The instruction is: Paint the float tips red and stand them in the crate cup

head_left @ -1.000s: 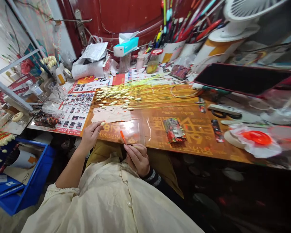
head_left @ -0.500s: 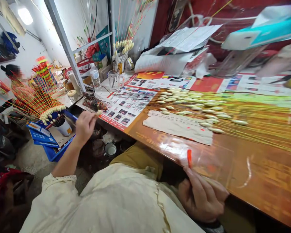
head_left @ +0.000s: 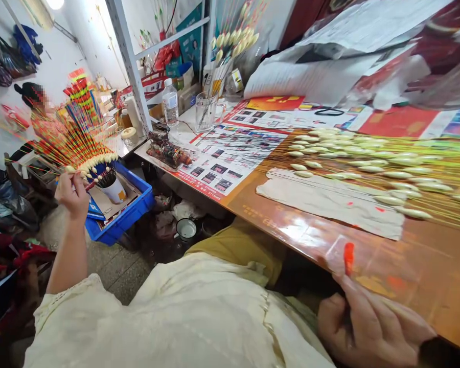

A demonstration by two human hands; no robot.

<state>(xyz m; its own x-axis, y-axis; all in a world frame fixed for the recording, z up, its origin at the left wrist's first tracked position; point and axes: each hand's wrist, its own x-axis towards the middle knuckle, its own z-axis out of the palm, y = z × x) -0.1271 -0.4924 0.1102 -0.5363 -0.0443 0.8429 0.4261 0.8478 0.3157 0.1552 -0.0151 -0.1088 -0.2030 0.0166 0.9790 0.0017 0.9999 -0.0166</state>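
My left hand [head_left: 71, 195] is raised at the left, fingers pinched on a fishing float with a small pale bulb [head_left: 70, 169]. It is beside a white cup [head_left: 115, 191] crowded with similar floats, whose striped red, yellow and black tips [head_left: 80, 110] fan upward. Low on the right, my right hand [head_left: 375, 319] is closed at the table edge. A bright orange-red tip [head_left: 348, 255] sticks up from its fingers; the rest of that slim item is hidden, so its kind is unclear. Many pale, spindle-shaped float bodies [head_left: 371, 168] on thin stems lie across the table.
The cup stands in a blue crate [head_left: 118, 228] on the floor side. A beige cloth [head_left: 329, 199] lies on the brown table [head_left: 437, 260]. Behind are a glass mug [head_left: 206, 113], a water bottle [head_left: 170, 102] and a metal post [head_left: 128, 61]. Another person sits far left.
My left hand has moved left with the float, from near the table edge to the cup of floats. The view has turned left; my right hand still holds the red-tipped item.
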